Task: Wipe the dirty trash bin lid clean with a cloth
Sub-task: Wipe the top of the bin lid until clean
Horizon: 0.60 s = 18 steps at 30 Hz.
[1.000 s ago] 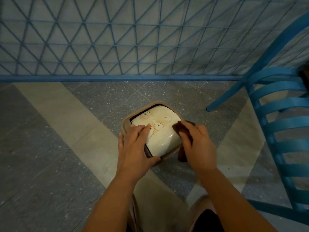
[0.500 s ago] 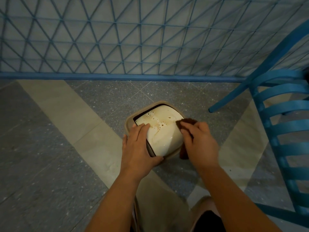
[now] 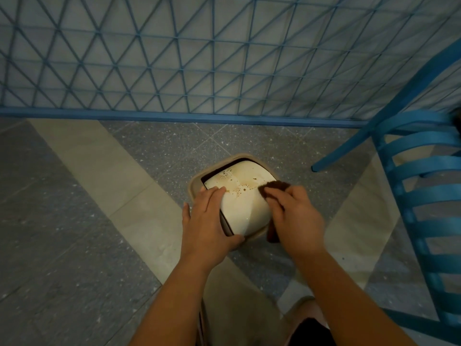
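A small beige trash bin (image 3: pixel 193 189) stands on the floor with a cream swing lid (image 3: pixel 245 208) speckled with brown stains near its far half. My left hand (image 3: pixel 208 218) lies flat on the lid's left side, thumb hooked over the near edge, steadying the bin. My right hand (image 3: pixel 294 216) presses a dark brown cloth (image 3: pixel 274 187) against the lid's right edge; part of the cloth hangs below the hand beside the bin.
A blue slatted chair (image 3: pixel 424 196) stands close on the right, one leg (image 3: pixel 349 146) slanting down to the floor near the bin. A blue lattice fence (image 3: pixel 174 71) closes the far side. Grey and beige floor tiles (image 3: pixel 87 208) spread to the left.
My right hand has slid the cloth forward along the lid's right side. The left hand keeps its hold; the view has shifted slightly.
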Each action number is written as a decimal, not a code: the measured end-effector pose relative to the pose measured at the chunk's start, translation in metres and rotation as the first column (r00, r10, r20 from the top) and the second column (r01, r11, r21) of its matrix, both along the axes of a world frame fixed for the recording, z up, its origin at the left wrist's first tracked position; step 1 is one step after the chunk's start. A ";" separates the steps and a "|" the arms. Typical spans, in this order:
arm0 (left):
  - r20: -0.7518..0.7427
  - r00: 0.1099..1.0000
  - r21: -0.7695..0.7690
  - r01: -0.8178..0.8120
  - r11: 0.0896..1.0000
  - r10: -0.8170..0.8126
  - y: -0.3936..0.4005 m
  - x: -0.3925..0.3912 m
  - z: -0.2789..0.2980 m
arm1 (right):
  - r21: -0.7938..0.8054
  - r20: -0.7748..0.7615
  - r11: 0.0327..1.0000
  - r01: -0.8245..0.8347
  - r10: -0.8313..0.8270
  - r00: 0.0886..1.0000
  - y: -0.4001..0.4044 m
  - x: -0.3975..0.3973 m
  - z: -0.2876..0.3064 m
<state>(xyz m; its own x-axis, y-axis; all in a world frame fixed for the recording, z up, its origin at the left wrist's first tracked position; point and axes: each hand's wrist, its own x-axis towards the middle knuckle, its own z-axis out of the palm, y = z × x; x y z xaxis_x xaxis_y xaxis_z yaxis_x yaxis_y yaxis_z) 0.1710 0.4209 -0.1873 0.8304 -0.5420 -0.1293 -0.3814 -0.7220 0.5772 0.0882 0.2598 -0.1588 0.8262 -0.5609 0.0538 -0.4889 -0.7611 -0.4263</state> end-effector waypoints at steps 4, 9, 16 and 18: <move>-0.010 1.000 -0.034 -0.023 0.999 0.023 0.000 0.000 -0.002 | -0.047 0.002 0.930 -0.364 0.365 0.931 0.049 0.017 0.005; -0.002 0.999 0.040 0.037 0.999 -0.037 0.003 0.000 0.004 | 0.002 -0.085 0.983 -0.184 0.183 0.979 0.005 0.017 0.008; 0.020 0.997 0.082 -0.080 0.993 0.079 0.021 0.014 0.009 | 0.064 -0.207 0.996 -0.069 0.080 0.975 -0.016 0.014 0.012; -0.043 0.973 0.009 -0.225 0.974 0.225 0.028 0.020 0.012 | 0.091 -0.205 0.994 -0.057 0.075 0.976 -0.008 0.010 0.012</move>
<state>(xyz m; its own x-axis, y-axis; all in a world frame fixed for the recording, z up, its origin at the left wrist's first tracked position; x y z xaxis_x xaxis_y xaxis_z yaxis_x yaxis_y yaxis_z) 0.1907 0.4487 -0.1752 0.9245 -0.3413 -0.1697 -0.1836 -0.7889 0.5864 0.0979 0.2522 -0.1467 0.8494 -0.5002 -0.1680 -0.5237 -0.7601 -0.3846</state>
